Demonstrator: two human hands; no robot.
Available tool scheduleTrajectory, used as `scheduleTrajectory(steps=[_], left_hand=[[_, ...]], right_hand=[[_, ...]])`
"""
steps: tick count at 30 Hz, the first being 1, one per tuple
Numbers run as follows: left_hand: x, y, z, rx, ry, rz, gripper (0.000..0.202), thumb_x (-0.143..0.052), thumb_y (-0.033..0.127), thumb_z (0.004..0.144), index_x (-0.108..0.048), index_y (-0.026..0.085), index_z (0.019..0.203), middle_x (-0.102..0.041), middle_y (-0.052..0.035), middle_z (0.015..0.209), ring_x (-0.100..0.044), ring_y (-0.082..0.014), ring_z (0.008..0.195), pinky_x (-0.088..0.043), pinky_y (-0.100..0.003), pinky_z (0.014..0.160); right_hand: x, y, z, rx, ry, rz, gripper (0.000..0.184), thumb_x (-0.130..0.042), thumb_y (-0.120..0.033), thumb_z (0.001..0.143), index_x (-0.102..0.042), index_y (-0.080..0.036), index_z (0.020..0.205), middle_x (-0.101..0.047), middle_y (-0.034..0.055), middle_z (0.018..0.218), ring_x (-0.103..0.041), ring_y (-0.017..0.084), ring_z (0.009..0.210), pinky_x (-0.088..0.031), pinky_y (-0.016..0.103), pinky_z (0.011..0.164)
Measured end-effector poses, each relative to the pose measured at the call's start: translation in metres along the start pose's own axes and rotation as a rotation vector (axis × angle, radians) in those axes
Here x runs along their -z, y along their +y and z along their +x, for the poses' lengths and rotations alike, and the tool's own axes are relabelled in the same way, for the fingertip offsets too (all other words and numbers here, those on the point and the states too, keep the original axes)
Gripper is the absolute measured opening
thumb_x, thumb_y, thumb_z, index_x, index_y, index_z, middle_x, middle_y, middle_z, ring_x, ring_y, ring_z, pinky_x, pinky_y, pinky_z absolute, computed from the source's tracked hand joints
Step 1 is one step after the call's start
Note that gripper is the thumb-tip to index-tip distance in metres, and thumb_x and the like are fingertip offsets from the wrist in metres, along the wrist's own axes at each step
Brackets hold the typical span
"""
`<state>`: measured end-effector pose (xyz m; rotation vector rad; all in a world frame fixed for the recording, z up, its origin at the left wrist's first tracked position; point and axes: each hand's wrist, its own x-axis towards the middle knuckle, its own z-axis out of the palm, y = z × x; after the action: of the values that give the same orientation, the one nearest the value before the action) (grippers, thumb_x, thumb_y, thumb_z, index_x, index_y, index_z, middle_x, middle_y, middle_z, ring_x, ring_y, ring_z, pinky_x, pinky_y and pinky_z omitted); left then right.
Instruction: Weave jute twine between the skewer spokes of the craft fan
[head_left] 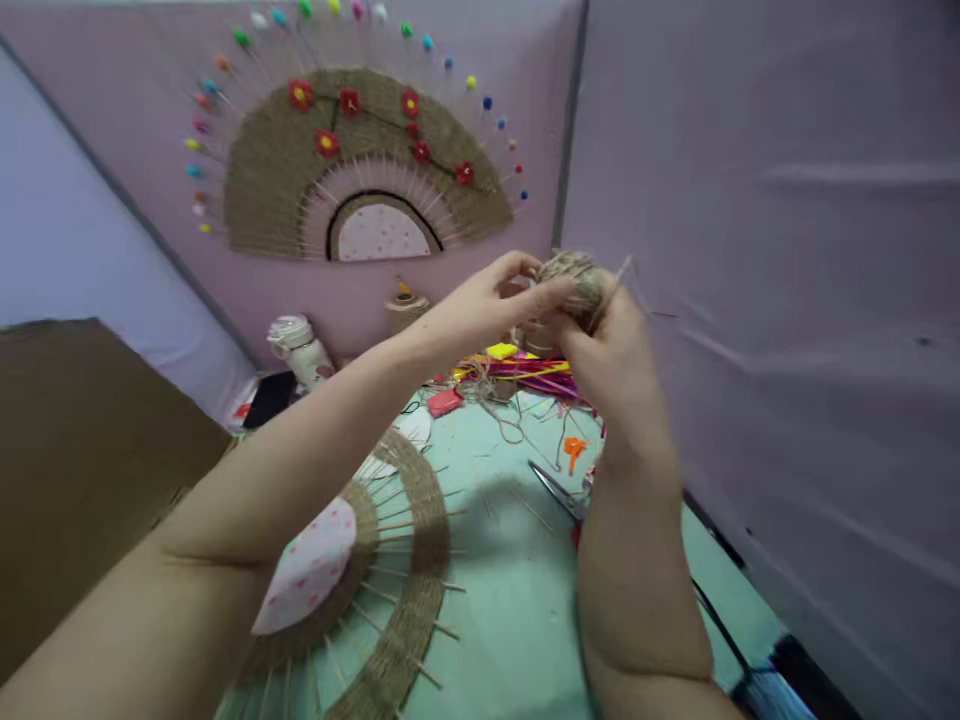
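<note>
Two bare hands hold a bundle of twine up above the green table.
In the head view, the bundle is raised in front of the lilac wall, near the far end of the table. The left hand has its thumb and forefinger clamped on the left side of the bundle. The right hand grips it from the right, with the thumb underneath; its other fingers are partly hidden, so I cannot tell exactly how they are placed. Below, on the table, lies a half-woven fan with bare sticks, partly covered by the left forearm. The scissors lie beside the right forearm. A woven fan with red flowers is on the wall behind.
</note>
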<state>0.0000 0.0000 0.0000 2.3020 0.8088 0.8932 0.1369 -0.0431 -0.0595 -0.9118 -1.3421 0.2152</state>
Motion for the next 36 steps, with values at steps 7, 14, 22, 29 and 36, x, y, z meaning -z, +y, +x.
scheduleTrajectory(steps=[7, 14, 22, 29, 36], left_hand=[[-0.048, -0.137, 0.000, 0.372, -0.026, 0.431, 0.026, -0.068, 0.038, 0.071, -0.058, 0.017, 0.082, -0.065, -0.0113, 0.082, -0.060, -0.0257, 0.083, -0.040, -0.033, 0.073], [-0.096, -0.187, -0.001, 0.458, 0.063, 0.412, 0.012, -0.063, 0.023, 0.074, -0.055, 0.021, 0.083, -0.060, -0.0081, 0.074, -0.060, -0.0247, 0.078, -0.038, -0.033, 0.069], [-0.029, -0.171, 0.030, 0.508, 0.136, 0.234, 0.018, -0.063, 0.015, 0.070, -0.054, 0.018, 0.055, -0.053, -0.0014, 0.054, -0.052, -0.0136, 0.054, -0.039, -0.026, 0.054], [0.087, -0.144, 0.072, 0.402, 0.696, -0.336, 0.010, -0.059, 0.012, 0.075, -0.052, 0.016, 0.069, -0.049, 0.0029, 0.055, -0.051, -0.0071, 0.048, -0.047, -0.017, 0.048], [0.146, -0.167, 0.086, -0.050, 0.944, 0.134, 0.006, -0.052, 0.017, 0.082, -0.053, 0.020, 0.087, -0.058, -0.0037, 0.090, -0.061, -0.0159, 0.087, -0.052, -0.032, 0.082]], right_hand=[[0.013, 0.000, 0.005, -0.007, 0.214, 0.012, 0.025, -0.060, -0.044, 0.083, -0.056, -0.025, 0.099, -0.065, 0.0053, 0.096, -0.063, 0.021, 0.089, -0.051, 0.032, 0.065], [0.014, -0.011, 0.002, -0.095, 0.223, 0.104, 0.025, -0.067, -0.041, 0.078, -0.057, -0.024, 0.093, -0.064, 0.0028, 0.084, -0.062, 0.017, 0.075, -0.046, 0.027, 0.051], [0.016, -0.011, 0.003, -0.109, 0.214, 0.167, 0.024, -0.067, -0.041, 0.078, -0.058, -0.026, 0.095, -0.064, 0.0022, 0.084, -0.063, 0.017, 0.075, -0.048, 0.027, 0.053], [0.003, -0.019, 0.001, -0.080, 0.216, 0.146, 0.023, -0.067, -0.040, 0.077, -0.059, -0.025, 0.093, -0.066, 0.0024, 0.088, -0.063, 0.019, 0.085, -0.054, 0.033, 0.065], [-0.002, -0.020, 0.000, -0.114, 0.221, 0.133, 0.030, -0.067, -0.042, 0.077, -0.059, -0.024, 0.099, -0.067, 0.0041, 0.091, -0.063, 0.022, 0.089, -0.056, 0.038, 0.073]])
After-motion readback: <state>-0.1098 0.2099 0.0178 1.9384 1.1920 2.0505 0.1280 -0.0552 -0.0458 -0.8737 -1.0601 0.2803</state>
